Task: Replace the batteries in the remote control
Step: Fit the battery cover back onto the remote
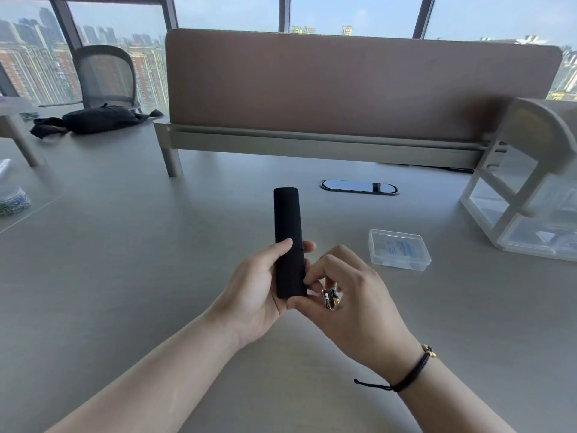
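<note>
A slim black remote control [288, 226] stands nearly upright above the desk, back side toward me. My left hand [253, 289] grips its lower half, thumb on the left edge and fingertips showing on the right edge. My right hand [349, 295] sits against the remote's lower right side, fingertips touching its edge. Black-and-gold batteries [331, 299] are tucked in the curled fingers of that right hand. How many batteries there are I cannot tell.
A clear plastic box [398, 249] lies on the desk to the right. A white drawer unit [527, 195] stands at the far right. A cable port [359, 186] and a brown divider panel [343, 85] lie beyond; a black bag [96, 118] is far left.
</note>
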